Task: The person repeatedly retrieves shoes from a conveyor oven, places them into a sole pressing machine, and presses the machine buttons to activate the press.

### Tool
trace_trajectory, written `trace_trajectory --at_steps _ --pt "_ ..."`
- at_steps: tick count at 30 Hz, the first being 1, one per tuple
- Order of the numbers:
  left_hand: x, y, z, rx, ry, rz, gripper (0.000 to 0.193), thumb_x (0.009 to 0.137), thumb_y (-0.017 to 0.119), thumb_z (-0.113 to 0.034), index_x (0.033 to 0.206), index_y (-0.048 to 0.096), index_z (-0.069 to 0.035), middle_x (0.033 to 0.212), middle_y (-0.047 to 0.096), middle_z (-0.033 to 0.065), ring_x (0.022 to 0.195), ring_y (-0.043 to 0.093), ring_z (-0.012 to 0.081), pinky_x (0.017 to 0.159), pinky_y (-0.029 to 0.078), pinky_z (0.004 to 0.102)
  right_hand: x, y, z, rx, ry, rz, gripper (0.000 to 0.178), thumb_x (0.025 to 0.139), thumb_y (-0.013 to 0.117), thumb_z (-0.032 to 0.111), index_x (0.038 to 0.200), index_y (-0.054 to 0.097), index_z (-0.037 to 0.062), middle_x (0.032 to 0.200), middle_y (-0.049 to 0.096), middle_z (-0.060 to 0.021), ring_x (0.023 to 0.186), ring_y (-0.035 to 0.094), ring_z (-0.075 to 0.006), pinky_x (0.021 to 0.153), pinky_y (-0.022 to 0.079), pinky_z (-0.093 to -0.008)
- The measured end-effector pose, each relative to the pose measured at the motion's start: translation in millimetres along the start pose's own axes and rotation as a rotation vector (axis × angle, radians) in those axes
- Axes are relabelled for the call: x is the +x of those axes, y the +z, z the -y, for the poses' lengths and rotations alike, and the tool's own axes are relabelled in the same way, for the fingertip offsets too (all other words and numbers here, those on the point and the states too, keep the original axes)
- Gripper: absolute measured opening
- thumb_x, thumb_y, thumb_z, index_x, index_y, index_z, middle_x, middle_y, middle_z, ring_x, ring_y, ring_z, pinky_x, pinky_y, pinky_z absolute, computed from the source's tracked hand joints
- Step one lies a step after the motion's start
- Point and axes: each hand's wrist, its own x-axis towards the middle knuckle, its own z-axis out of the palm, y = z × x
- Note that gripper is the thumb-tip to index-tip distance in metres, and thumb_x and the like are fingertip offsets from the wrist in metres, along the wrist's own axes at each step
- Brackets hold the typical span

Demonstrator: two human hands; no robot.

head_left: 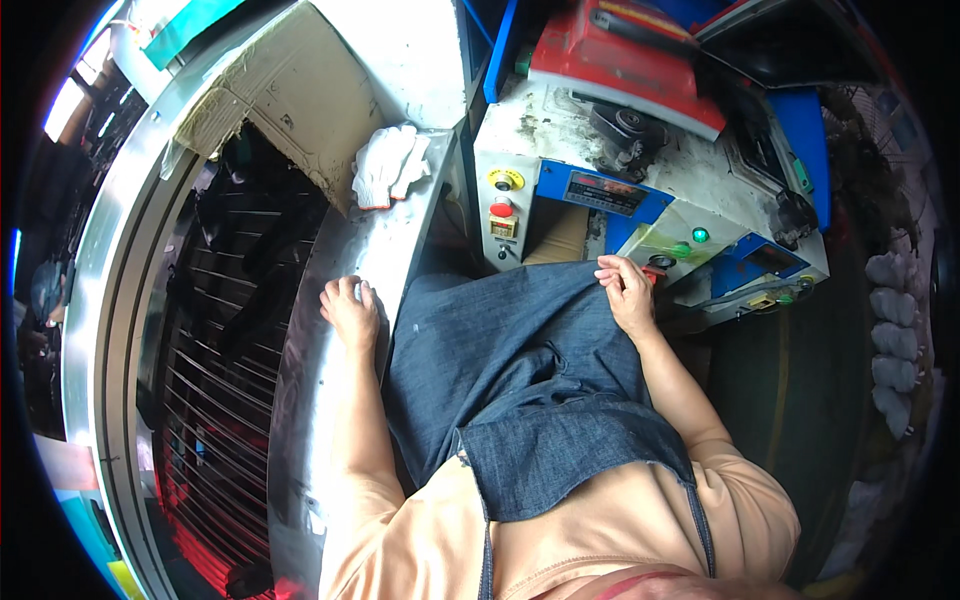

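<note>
My left hand [353, 312] rests on the shiny metal ledge [318, 375], its fingers slightly apart and loosely bent, holding nothing. A dark blue denim apron [480, 330] covers my lap. At its far right corner, my right hand [628, 296] has its fingers bent together against the fabric edge and appears to pinch it. Just beyond that hand is the machine's control front, with a dark round button [661, 262] and a lit green button [701, 235]. White work gloves [390, 165] with an orange cuff edge lie farther along the ledge.
A worn cardboard sheet [310, 95] stands over a rack of metal bars [225, 370], which glows red at its near end. Ahead is a white and blue machine [600, 150] with a red upper part [620, 65] and a red knob [502, 207]. White bundles [893, 340] line the far right.
</note>
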Motion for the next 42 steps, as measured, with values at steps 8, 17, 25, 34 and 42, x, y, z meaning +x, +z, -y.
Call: trace_trajectory --at_steps 8,17,25,34,42 --pt "1 2 3 -0.018 -0.004 0.013 0.017 0.087 0.065 -0.022 0.1 0.064 -0.01 0.108 0.058 0.0118 0.106 0.052 0.0324 0.094 0.039 0.0484 0 1 0 -0.005 -0.005 0.0 0.034 0.081 0.05 -0.014 0.111 0.06 -0.0013 0.099 0.067 -0.0139 0.084 0.071 -0.0214 0.073 0.058 -0.0301" --pt "0 -1 0 0.006 -0.008 0.033 0.019 0.087 0.065 -0.021 0.102 0.064 -0.01 0.109 0.058 0.0115 0.108 0.052 0.032 0.095 0.039 0.048 -1 -1 1 -0.011 -0.003 0.014 0.033 0.082 0.05 -0.012 0.112 0.06 -0.0016 0.101 0.067 -0.0147 0.085 0.071 -0.0221 0.073 0.058 -0.031" --pt "4 5 0 -0.002 -0.029 0.058 0.02 0.087 0.066 -0.021 0.102 0.063 -0.009 0.11 0.058 0.0117 0.109 0.051 0.0318 0.095 0.039 0.0481 14 -16 23 0.422 0.113 0.024 0.028 0.095 0.051 0.0 0.122 0.058 -0.0001 0.103 0.067 -0.0111 0.085 0.068 -0.0136 0.073 0.056 -0.0266" --pt "2 0 -4 0.063 0.031 0.047 0.026 0.079 0.069 -0.021 0.101 0.062 -0.01 0.106 0.056 0.0116 0.104 0.052 0.0324 0.088 0.041 0.048 249 -81 85 -0.27 -0.381 -0.054 0.035 0.09 0.06 0.006 0.125 0.059 0.0058 0.118 0.059 -0.016 0.105 0.06 -0.0248 0.08 0.053 -0.0317" --pt "1 -7 -5 0.031 -0.014 0.066 0.026 0.079 0.067 -0.021 0.101 0.06 -0.008 0.104 0.054 0.0128 0.103 0.05 0.033 0.087 0.039 0.0477 393 -36 0 -0.815 0.406 0.254 0.109 0.073 0.065 0.072 0.154 0.022 0.0131 0.147 0.03 -0.0339 0.128 0.046 -0.0477 0.088 0.054 -0.0541"
